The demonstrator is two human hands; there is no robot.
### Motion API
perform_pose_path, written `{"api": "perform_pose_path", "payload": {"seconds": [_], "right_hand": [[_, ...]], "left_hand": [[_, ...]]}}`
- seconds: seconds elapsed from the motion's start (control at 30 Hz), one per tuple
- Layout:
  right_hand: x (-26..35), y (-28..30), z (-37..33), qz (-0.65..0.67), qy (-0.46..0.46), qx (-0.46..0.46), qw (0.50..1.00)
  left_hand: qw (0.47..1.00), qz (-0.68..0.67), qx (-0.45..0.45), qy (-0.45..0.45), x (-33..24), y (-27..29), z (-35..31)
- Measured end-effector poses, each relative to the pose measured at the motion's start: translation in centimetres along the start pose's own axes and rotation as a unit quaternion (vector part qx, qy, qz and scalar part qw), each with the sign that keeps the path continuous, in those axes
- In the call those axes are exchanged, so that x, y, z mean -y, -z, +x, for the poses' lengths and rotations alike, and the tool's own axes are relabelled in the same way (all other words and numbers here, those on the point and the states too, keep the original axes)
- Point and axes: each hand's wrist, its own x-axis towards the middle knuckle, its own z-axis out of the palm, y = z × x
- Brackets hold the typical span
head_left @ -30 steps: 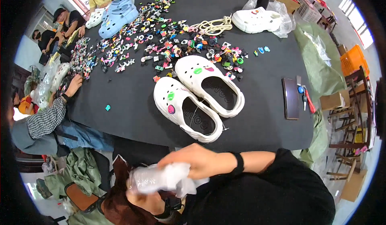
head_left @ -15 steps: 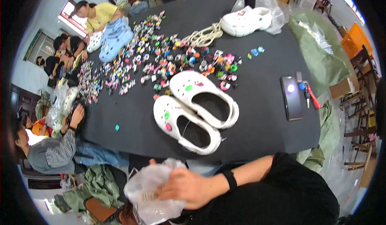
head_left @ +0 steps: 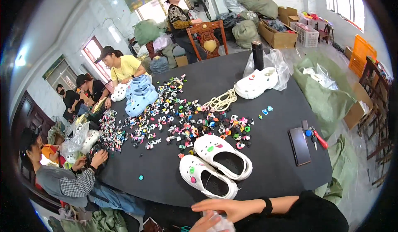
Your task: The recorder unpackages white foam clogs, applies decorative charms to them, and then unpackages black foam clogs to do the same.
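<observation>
At the lower edge my right hand (head_left: 242, 210) reaches in from the right and presses on a crumpled clear plastic bag (head_left: 222, 224). My left hand (head_left: 206, 223) shows only in part, its fingers closed on the same bag from the left. Just beyond my hands, on the black table (head_left: 269, 149), a pair of white clogs lies side by side, toes pointing away to the left. The right clog (head_left: 202, 146) and the left clog (head_left: 187, 168) both carry green and pink charms. Many small colourful charms (head_left: 195, 122) are spread behind them.
A phone (head_left: 299, 146) and keys with a red fob (head_left: 320, 140) lie at the right. Farther back are another white clog (head_left: 256, 83), a black bottle (head_left: 257, 56), a cord bundle (head_left: 222, 101) and blue clogs (head_left: 141, 97). People sit along the left; a green sack (head_left: 323, 95) stands right.
The view has tilted up, showing more of the room and a standing person. My hands and the bag are lower and farther right in the picture, and the bag shows less.
</observation>
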Motion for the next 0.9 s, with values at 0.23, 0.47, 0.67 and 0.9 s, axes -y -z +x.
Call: {"api": "perform_pose_path", "payload": {"seconds": [0.23,0.47,0.67,0.9], "right_hand": [[1.3,-0.4,-3.9,0.024,-0.121,0.073,0.990],[6.8,7.7,-5.8,-0.137,-0.083,-0.241,0.957],[10.0,12.4,-4.5,-0.410,-0.169,-0.259,0.858],[5.3,13.5,0.7,-0.581,-0.266,-0.034,0.768]], "left_hand": [[0.957,0.248,-0.035,-0.144,0.5,0.9,4.9],[0.968,-0.052,-0.171,0.177,0.6,-2.3,6.8],[0.970,0.176,-0.139,0.094,2.5,-2.5,6.2],[0.974,0.157,-0.142,0.085,3.5,-4.6,5.9]]}}
